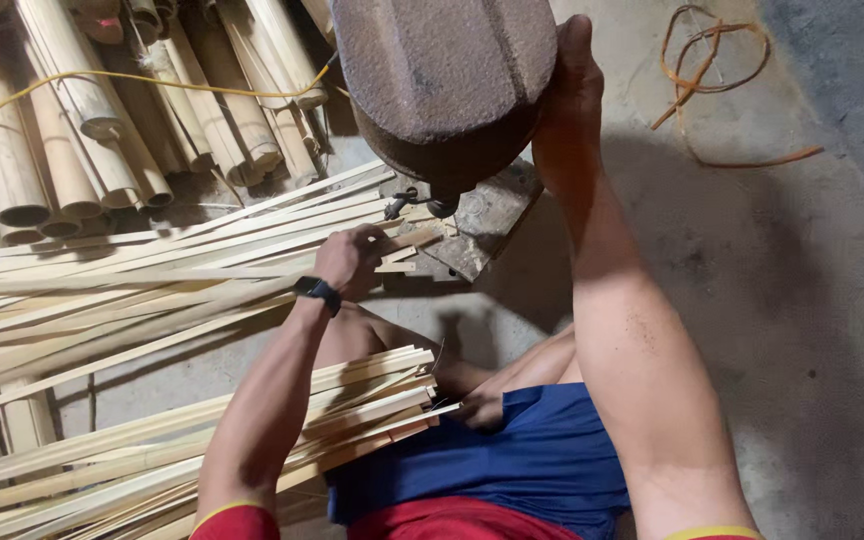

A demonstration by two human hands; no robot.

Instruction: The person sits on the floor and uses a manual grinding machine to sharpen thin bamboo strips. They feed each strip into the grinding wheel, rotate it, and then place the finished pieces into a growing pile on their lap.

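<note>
My left hand (pixel 352 260), with a black watch on the wrist, grips the ends of a few thin bamboo strips (pixel 407 243) and holds them against a worn wooden block (pixel 487 225) on the floor. My right hand (pixel 567 105) rests on the side of a large rusty brown metal machine housing (pixel 442 80) that stands above the block. A bundle of split bamboo strips (pixel 252 430) lies across my lap, over blue shorts.
A wide pile of long bamboo strips (pixel 102 290) spreads to the left. Whole bamboo poles (pixel 72 130) are stacked at the upper left, with a yellow cord over them. A coil of orange cord (pixel 717 70) lies on the concrete floor at the upper right.
</note>
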